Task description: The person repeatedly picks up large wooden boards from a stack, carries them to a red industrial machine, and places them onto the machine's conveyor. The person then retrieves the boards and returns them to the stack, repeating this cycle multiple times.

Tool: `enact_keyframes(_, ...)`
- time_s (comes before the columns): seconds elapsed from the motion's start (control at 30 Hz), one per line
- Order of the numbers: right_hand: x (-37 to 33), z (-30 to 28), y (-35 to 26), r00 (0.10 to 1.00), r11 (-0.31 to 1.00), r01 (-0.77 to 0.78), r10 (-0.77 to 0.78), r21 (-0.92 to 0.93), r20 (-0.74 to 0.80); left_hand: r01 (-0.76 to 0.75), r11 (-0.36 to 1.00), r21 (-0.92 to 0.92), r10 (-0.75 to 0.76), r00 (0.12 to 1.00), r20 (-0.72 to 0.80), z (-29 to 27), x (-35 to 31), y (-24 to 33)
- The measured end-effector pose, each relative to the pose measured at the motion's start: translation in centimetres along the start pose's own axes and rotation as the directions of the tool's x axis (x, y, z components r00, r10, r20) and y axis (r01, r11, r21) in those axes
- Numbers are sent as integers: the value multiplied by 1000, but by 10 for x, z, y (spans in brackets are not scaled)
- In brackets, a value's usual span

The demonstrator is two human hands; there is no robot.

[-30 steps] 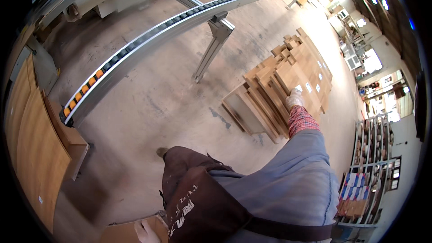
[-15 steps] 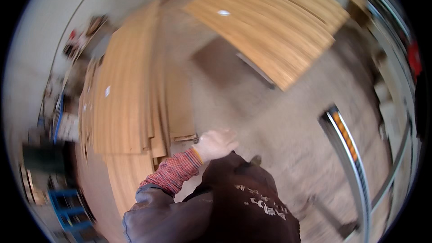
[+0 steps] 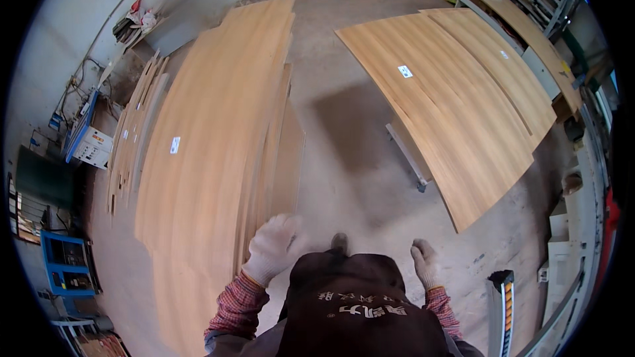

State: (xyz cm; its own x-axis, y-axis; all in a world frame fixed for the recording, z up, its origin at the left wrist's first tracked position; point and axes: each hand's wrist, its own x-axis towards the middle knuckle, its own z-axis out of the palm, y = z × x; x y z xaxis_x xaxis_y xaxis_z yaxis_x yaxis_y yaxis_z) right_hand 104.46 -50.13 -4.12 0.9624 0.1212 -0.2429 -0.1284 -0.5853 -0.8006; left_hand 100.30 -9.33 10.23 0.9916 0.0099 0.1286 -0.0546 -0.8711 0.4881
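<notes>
My left hand, in a white knit glove, is near the right edge of the left stack of wood-grain boards. Its fingers are loosely apart with nothing in them, and their tips are slightly blurred. To the right of my dark apron hangs my right hand, also gloved. It is loosely open and holds nothing. Ahead on the right lies another stack of wood-grain boards, out of reach of both hands. A small white label sits on its top board.
Between the stacks runs a concrete floor. A wheeled support stands under the right stack. At lower right is a metal rail with orange rollers. Narrow strips lie left of the left stack, and a blue rack stands at far left.
My view has swung rightward and steadied. Both board stacks appear changed in position, the roller rail sits lower, and my right hand has come into view. My left hand appears lower and further left.
</notes>
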Motion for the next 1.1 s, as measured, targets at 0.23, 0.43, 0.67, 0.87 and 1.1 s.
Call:
enact_keyframes(0.23, 103, 1, -101, 976, 975, 219, -219, 29, -23, -22, 981, 191, 65, 973, -222, -39, 157, -86)
enact_keyframes(0.43, 196, -30, -118, 977, 996, 88, -84, 15, -197, 155, 947, 281, -111, 979, -169, -32, 348, -162)
enact_keyframes(0.67, 334, -49, -181, 976, 985, 84, -51, 153, -210, 240, 866, 438, -212, 971, -112, -43, 519, -283)
enact_keyframes(0.87, 422, -47, -208, 970, 989, 20, 16, 144, -244, 177, 868, 464, -152, 984, -92, -46, 639, -328)
enact_keyframes(1.1, 516, -14, -243, 935, 952, -240, 279, 191, -217, -80, 897, 435, 181, 963, -198, -41, 681, -381)
